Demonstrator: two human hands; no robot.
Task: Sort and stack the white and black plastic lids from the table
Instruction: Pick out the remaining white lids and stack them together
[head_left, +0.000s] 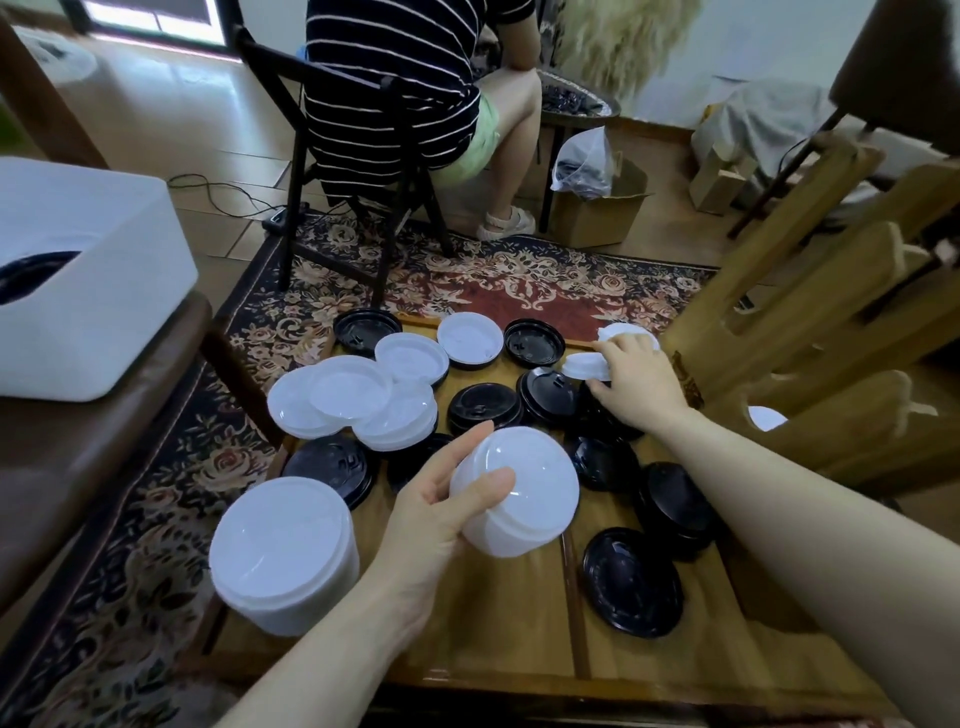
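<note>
The wooden surface (519, 644) is carrying a big mess of round lids. The biggest pile is the tall white stack (283, 556), standing at the near left edge. A looser heap of white lids (353, 405) is lying farther back on the left, with some overlapping each other. Black lids (631, 582) are lying all over the right side and the middle, some flat and some leaning on each other. Two single white lids and two black ones are sitting along the far edge.

The left hand (441, 525) is holding up a small stack of white lids (519, 493) just above the middle of the surface. Its fingers (472, 441) are curled round the back of the stack, and the thumb is pressing on the front.

The right hand (636, 379) is reaching to the far right. Its fingers are curling over one white lid (587, 365) that is tipped up on the black ones. I cannot tell if it is fully pinching it.

These lids look thin, light and bendy. They are likely smooth and slippery, so a stack could slide apart. Holding a lid by its rim, with thumb on one side and fingers on the other, looks safest.
</note>
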